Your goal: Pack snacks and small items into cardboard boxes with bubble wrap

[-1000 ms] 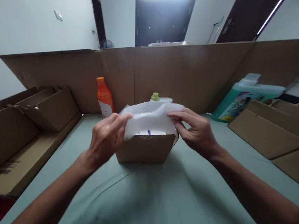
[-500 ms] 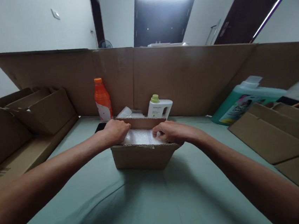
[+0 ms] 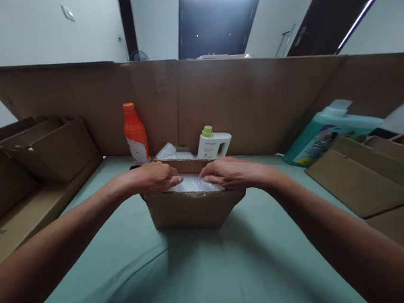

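A small open cardboard box (image 3: pixel 190 212) stands on the green tabletop (image 3: pixel 206 275) in front of me. A sheet of white bubble wrap (image 3: pixel 195 184) lies inside its top. My left hand (image 3: pixel 154 177) rests palm down on the left side of the wrap, fingers together. On the right side my right hand (image 3: pixel 231 173) presses the wrap the same way. The two sets of fingertips nearly meet over the middle of the box. What lies under the wrap is hidden.
Behind the box stand an orange bottle (image 3: pixel 135 134) and a white bottle with a green cap (image 3: pixel 213 143), with more bubble wrap (image 3: pixel 168 151) between them. A tall cardboard wall (image 3: pixel 254 103) rings the table. A teal jug (image 3: pixel 325 132) and flat cartons (image 3: pixel 369 178) lie right; folded boxes (image 3: pixel 45 152) left.
A second ago both hands held the bubble wrap up above the box. They have lowered it in and now press it flat, fingertips closer together than half a second ago.
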The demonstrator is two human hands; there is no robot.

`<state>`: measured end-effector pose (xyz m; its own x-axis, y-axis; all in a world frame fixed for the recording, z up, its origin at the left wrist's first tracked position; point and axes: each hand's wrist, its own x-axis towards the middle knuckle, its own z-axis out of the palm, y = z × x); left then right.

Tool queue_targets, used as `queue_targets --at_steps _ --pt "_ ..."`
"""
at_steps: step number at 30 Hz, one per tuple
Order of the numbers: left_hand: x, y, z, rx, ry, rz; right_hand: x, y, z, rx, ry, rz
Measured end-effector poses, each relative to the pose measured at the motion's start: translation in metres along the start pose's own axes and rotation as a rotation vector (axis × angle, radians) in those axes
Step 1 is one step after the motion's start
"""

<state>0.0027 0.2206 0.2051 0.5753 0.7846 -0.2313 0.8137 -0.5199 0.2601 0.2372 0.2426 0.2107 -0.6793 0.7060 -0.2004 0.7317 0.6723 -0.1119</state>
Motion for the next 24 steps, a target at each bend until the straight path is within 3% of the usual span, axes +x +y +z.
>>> queue_targets --at_steps 4,6,8,10,12,14,16,18,20,22,24 --pt "0.01 -0.003 0.006 0.008 -0.047 0.049 0.011 0.01 0.012 0.037 -0.113 0.037" --pt "0.01 -0.003 0.007 -0.005 -0.047 0.063 0.012 0.014 0.012 0.082 -0.11 0.013" --pt "0.004 0.0 0.007 -0.033 -0.008 0.052 0.005 0.014 0.01 0.159 -0.027 0.01" --pt "-0.01 0.003 0.01 -0.08 0.167 0.084 -0.012 0.012 0.011 0.256 0.211 0.064" --pt "-0.031 0.005 0.023 -0.148 0.478 0.12 -0.037 0.011 0.02 0.34 0.543 0.165" --pt "-0.053 0.001 0.048 -0.234 0.826 0.073 -0.065 0.012 0.042 0.407 0.805 0.276" --pt "-0.068 -0.009 0.085 -0.347 1.039 -0.057 -0.086 0.015 0.074 0.473 0.892 0.355" --pt "-0.071 -0.022 0.124 -0.511 1.054 -0.18 -0.094 0.017 0.109 0.569 0.846 0.382" --pt "-0.061 -0.032 0.155 -0.693 0.979 -0.236 -0.087 0.017 0.138 0.683 0.763 0.369" --pt "-0.043 -0.034 0.17 -0.871 0.898 -0.229 -0.071 0.013 0.155 0.78 0.709 0.334" --pt "-0.023 -0.028 0.172 -1.015 0.853 -0.197 -0.054 0.009 0.162 0.863 0.698 0.285"
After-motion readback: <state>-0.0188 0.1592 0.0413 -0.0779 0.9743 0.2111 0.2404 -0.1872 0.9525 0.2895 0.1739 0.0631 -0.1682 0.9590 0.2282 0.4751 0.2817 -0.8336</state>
